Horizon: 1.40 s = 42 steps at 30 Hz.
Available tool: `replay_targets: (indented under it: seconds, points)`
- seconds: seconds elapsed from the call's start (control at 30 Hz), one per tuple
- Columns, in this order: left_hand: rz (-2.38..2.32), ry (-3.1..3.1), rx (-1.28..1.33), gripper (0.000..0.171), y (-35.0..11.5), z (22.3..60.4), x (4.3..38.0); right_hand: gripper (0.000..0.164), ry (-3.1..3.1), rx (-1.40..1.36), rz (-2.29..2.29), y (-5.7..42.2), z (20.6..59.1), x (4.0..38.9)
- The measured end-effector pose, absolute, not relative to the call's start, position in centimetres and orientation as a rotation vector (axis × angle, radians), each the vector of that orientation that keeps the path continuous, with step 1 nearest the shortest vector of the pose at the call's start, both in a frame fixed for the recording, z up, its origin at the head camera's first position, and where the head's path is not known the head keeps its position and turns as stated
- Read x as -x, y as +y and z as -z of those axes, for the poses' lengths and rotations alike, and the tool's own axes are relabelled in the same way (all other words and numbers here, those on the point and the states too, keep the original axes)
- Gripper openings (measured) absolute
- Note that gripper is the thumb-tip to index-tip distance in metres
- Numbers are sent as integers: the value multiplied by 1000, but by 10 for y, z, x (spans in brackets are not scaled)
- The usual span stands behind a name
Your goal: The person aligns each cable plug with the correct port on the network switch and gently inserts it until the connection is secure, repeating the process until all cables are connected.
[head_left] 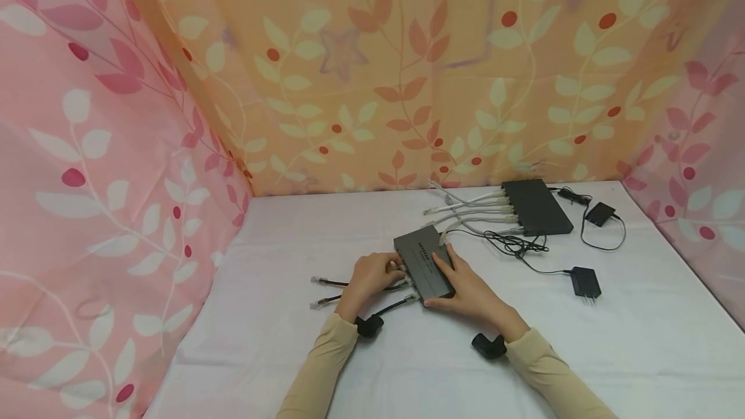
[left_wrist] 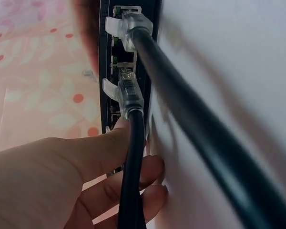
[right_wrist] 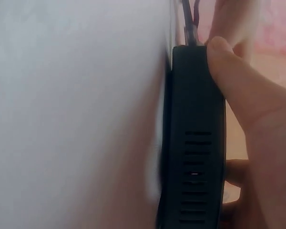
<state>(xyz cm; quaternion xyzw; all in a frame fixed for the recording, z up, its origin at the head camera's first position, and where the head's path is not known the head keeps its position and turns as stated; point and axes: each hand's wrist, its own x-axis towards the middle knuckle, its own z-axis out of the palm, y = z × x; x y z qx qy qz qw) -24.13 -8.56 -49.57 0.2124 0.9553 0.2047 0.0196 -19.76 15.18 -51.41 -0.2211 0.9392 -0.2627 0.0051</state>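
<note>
A dark grey Netgear network switch [head_left: 426,271] lies on the white-covered table, its ports facing left. My right hand [head_left: 470,290] holds it at the right, thumb at the near corner and fingers over the top; the right wrist view shows the thumb [right_wrist: 224,50] on its upper edge. At the port side, my left hand [head_left: 372,275] pinches a clear cable plug, mostly hidden by the fingers. In the left wrist view, two black network cables sit in ports, one by its upper plug [left_wrist: 136,29], the other by its lower plug [left_wrist: 131,98].
Behind at the right lies a second black switch [head_left: 537,207] with several grey cables [head_left: 465,210] on its left. Power adapters, one by the table's right side [head_left: 599,214] and one nearer [head_left: 585,282], trail black leads. Loose clear plugs [head_left: 317,304] point left. Floral cloth [head_left: 372,83] hangs around the table.
</note>
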Motion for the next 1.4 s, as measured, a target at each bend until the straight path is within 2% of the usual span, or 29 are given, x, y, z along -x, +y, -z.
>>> replay_targets:
  seconds: [0.2,0.43,0.7,1.4]
  points:
    - [-638,3010,-684,19,-94,498,245,94,2964,759,784,148,511,193]
    - [-609,3081,-675,14,-102,500,249,77,2960,985,756,148,509,191]
    - [-633,3056,-610,14,-112,497,251,67,2922,1063,729,141,506,188]
    - [-526,3096,-573,16,-123,492,253,65,2885,1007,758,125,505,189]
